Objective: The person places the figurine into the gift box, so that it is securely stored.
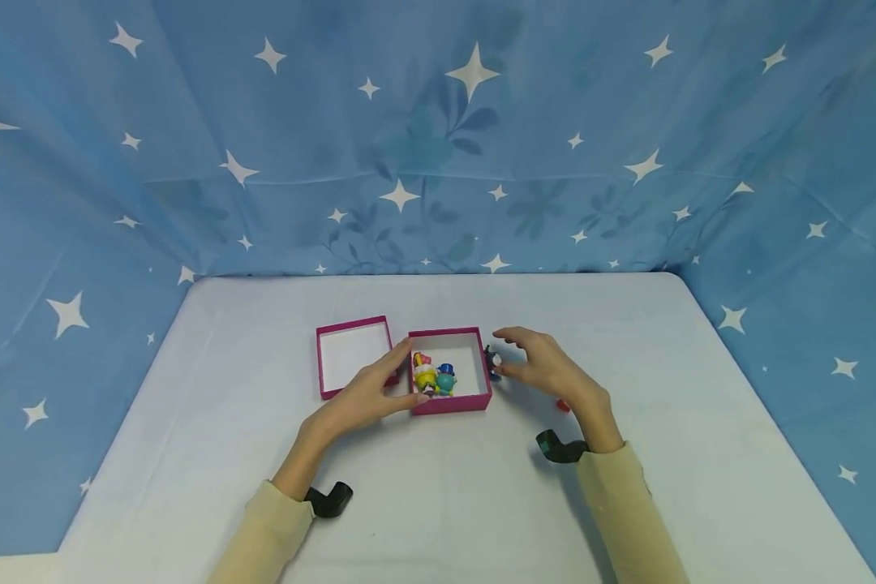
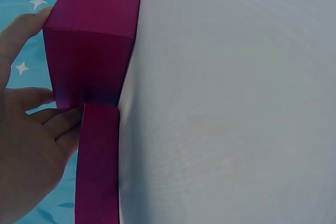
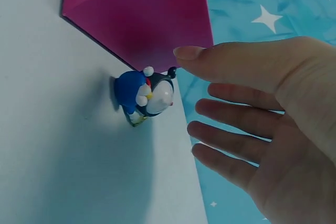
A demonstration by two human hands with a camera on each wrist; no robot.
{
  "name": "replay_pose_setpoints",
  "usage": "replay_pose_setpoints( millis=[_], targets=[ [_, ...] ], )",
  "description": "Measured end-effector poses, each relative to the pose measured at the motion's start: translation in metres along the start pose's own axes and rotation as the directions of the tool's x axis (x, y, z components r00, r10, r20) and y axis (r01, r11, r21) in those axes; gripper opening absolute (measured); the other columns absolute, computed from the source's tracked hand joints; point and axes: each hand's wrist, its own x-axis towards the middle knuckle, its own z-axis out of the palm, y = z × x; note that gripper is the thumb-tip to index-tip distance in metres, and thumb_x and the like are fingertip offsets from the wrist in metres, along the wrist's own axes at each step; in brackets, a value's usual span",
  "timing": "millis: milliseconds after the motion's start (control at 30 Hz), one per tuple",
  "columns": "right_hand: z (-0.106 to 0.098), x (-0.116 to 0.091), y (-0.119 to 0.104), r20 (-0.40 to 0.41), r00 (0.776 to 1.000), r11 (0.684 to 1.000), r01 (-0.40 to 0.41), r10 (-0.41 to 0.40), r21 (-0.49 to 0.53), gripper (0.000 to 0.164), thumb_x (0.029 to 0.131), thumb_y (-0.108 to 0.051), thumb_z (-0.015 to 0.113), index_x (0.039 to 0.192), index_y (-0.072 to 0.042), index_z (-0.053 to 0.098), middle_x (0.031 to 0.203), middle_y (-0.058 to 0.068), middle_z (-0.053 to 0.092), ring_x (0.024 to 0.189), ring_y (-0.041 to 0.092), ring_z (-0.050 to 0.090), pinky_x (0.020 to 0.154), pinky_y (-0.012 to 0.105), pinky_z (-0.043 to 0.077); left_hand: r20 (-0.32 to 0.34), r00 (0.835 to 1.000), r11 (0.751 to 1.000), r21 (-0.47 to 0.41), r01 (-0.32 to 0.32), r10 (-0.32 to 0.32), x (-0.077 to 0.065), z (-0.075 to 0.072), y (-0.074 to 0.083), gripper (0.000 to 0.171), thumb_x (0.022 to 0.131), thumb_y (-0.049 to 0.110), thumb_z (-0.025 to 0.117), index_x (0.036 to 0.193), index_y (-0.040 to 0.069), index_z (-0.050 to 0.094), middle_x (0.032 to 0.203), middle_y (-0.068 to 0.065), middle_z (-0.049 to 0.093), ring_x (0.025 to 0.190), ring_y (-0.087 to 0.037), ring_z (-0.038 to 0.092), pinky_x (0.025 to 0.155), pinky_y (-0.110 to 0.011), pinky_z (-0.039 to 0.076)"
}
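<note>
A shallow magenta box with a white inside holds several small colourful figurines on its left side. My left hand rests along the box's left wall, thumb at the front corner and fingers towards the back corner. Just right of the box stands a penguin figurine, black and white on its head and blue on its body. My right hand is by it, thumb and fingers spread apart with nothing between them. Beside the box, partly under my left fingers, the magenta lid lies inside up.
A small red object lies on the white table, partly hidden by my right wrist. Blue starry curtains enclose the back and sides. Black wrist mounts stick out near both sleeves.
</note>
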Motion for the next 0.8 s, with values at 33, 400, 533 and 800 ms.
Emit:
replay_pose_setpoints(
  millis=[33,400,533,800],
  targets=[
    [0.001,0.001,-0.001,0.009,1.000,1.000,-0.002,0.002,0.005,0.058,0.092,-0.014,0.076,0.145,-0.001,0.056,0.147,0.018,0.058,0.131,0.042,0.056,0.107,0.060,0.049,-0.001,1.000,1.000,0.000,0.003,-0.003,-0.001,-0.001,0.000,0.099,0.092,0.047,0.075,0.167,0.020,0.017,0.173,-0.001,0.018,0.157,-0.030,0.027,0.119,-0.053,0.037],
    [0.012,0.006,0.004,0.048,0.999,1.000,0.017,-0.018,0.020,0.060,0.091,-0.010,0.075,0.147,-0.003,0.054,0.150,0.017,0.056,0.140,0.039,0.050,0.113,0.059,0.043,-0.006,1.000,1.000,0.000,-0.007,0.007,0.000,-0.002,0.001,0.099,0.091,0.049,0.075,0.166,0.018,0.018,0.173,-0.001,0.019,0.157,-0.028,0.027,0.121,-0.052,0.035],
    [0.015,0.007,0.004,0.077,0.997,0.999,-0.014,0.011,0.037,0.061,0.091,-0.009,0.075,0.149,-0.005,0.053,0.152,0.016,0.054,0.141,0.038,0.049,0.114,0.058,0.043,0.003,1.000,1.000,-0.002,-0.009,0.009,0.000,-0.003,-0.001,0.099,0.092,0.049,0.075,0.167,0.019,0.017,0.173,0.000,0.017,0.158,-0.027,0.024,0.122,-0.052,0.034],
    [0.017,0.006,-0.001,0.108,0.993,0.999,-0.039,0.039,-0.002,0.062,0.090,-0.005,0.075,0.148,-0.003,0.053,0.148,0.018,0.057,0.135,0.038,0.055,0.111,0.056,0.047,-0.003,1.000,1.000,-0.015,-0.020,0.020,0.000,-0.001,-0.002,0.099,0.092,0.048,0.075,0.167,0.019,0.016,0.173,0.000,0.017,0.158,-0.026,0.024,0.122,-0.052,0.033]
  ],
)
